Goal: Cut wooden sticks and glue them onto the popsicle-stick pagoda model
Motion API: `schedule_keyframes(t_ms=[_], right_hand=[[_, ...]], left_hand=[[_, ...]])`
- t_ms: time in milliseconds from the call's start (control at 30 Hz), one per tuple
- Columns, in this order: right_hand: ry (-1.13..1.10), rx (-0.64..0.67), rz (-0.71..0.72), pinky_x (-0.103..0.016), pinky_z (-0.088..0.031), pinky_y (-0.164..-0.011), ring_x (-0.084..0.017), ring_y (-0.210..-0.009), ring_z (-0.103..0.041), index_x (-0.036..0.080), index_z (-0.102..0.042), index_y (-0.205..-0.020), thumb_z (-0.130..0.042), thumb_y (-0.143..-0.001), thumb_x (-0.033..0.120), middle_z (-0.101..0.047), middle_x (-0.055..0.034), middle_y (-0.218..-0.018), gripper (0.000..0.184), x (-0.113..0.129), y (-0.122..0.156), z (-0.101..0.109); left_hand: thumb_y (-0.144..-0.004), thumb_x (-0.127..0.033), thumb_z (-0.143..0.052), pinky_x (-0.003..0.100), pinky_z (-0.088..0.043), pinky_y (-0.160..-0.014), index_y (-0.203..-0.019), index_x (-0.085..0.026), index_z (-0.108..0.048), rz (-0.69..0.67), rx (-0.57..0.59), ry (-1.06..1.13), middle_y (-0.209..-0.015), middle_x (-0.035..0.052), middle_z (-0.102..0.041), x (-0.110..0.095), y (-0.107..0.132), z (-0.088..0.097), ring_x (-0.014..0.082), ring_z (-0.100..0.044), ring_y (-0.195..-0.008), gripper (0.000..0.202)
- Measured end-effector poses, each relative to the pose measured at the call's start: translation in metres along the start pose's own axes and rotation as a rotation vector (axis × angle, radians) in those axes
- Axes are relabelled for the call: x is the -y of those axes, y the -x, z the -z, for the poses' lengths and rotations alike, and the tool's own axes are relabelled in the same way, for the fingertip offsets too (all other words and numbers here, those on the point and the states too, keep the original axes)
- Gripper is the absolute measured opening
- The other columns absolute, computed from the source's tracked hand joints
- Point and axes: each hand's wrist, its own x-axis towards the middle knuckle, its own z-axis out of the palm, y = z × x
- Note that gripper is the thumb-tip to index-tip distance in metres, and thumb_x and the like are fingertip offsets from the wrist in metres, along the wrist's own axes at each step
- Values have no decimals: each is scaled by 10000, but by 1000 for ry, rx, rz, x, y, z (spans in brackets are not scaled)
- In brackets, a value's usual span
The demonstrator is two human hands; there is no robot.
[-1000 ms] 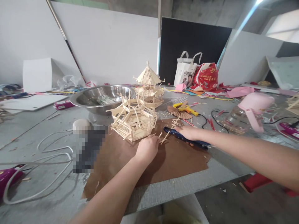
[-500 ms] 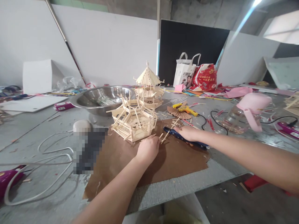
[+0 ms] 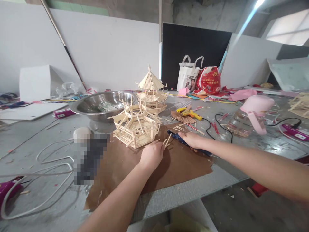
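Pinched in my left hand (image 3: 152,154) are a couple of thin wooden sticks (image 3: 167,141), their short ends poking out past the fingers. My right hand (image 3: 190,139) is wrapped round dark blue cutters (image 3: 177,137), whose dark tip points left toward the sticks with a small gap between. Just beyond my left hand stands a six-sided stick frame (image 3: 137,127), open at the top with posts rising. Brown paper (image 3: 178,170) lies under both hands. Short cut pieces (image 3: 180,126) lie past the cutter tip.
Behind the frame stand a pagoda model (image 3: 151,85) and a steel basin (image 3: 79,108). A yellow glue gun (image 3: 190,113) rests on a folded paper fan. A pink-lidded bottle (image 3: 248,116) is at right, a white cable (image 3: 55,161) at left. Bags (image 3: 209,80) stand at the back.
The long stick that ran from my left hand past the cutter tip is now a short end. Loose pieces lie beyond the tip. Both hands stay nearly in place; the view shifted slightly.
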Motion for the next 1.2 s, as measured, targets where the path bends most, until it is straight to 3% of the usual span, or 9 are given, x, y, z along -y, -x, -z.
schedule_keyframes(t_ms=[100, 267, 400, 633, 800, 900, 1033, 1133, 1200], right_hand=[[-7, -11, 20, -341, -454, -634, -196, -482, -591, 131, -594, -683, -22, -748, 638, -597, -113, -534, 767, -3, -2, -4], [-125, 55, 18, -338, -465, -527, -192, -441, -577, 161, -556, -621, -59, -695, 708, -583, -99, -540, 743, -7, -4, -2], [-317, 80, -30, -329, -467, -465, -187, -424, -569, 179, -500, -606, -132, -644, 757, -544, -59, -484, 686, -14, -6, -1], [-680, 211, -57, -283, -464, -420, -153, -425, -558, 172, -486, -654, -94, -625, 769, -529, -32, -460, 714, -30, -6, 1], [-704, 327, -32, -271, -463, -427, -140, -433, -552, 162, -487, -690, -285, -663, 713, -573, -42, -524, 588, -33, -3, 13], [-692, 274, 38, -263, -460, -449, -130, -432, -545, 185, -476, -787, -429, -677, 621, -572, -6, -533, 451, -32, 1, 21], [-623, 109, 124, -260, -445, -475, -134, -463, -547, 184, -474, -849, -455, -680, 591, -582, -9, -580, 441, -30, 3, 32], [-476, 12, 234, -281, -450, -554, -169, -587, -577, 158, -515, -873, -426, -678, 616, -615, -49, -690, 507, -29, 5, 43], [-350, -68, 323, -306, -441, -674, -203, -760, -581, 171, -511, -989, -419, -682, 616, -624, -68, -865, 549, -28, 6, 52]], left_hand=[[-833, -285, -299, 244, -400, -666, -759, -174, -562, -1, -7, 1, -812, 55, -590, 0, 0, 0, 159, -564, -765, 295], [-835, -285, -298, 247, -400, -671, -765, -179, -563, 6, -10, 12, -821, 53, -590, 1, 0, -1, 158, -567, -764, 294], [-838, -296, -288, 246, -402, -679, -776, -179, -567, 15, 3, 10, -839, 55, -589, 1, 1, 0, 156, -566, -780, 309], [-832, -319, -291, 247, -406, -650, -807, -199, -572, 26, 31, -29, -853, 37, -601, -3, 3, 4, 162, -567, -778, 307], [-829, -330, -297, 248, -405, -663, -839, -209, -581, 63, 65, -26, -881, 35, -606, -4, 4, 6, 165, -565, -803, 309], [-828, -331, -295, 246, -403, -648, -807, -202, -579, 49, 57, -34, -867, 36, -609, -4, 5, 6, 165, -569, -789, 313], [-828, -331, -295, 244, -398, -637, -779, -198, -573, 22, 37, -38, -844, 39, -612, -2, 5, 4, 163, -571, -778, 312], [-825, -341, -300, 248, -398, -630, -777, -190, -573, 9, 50, -40, -823, 47, -613, -2, 6, 3, 166, -575, -765, 316], [-822, -341, -309, 254, -399, -632, -774, -186, -575, -22, 74, -36, -819, 51, -614, -3, 6, 2, 169, -577, -759, 312]])
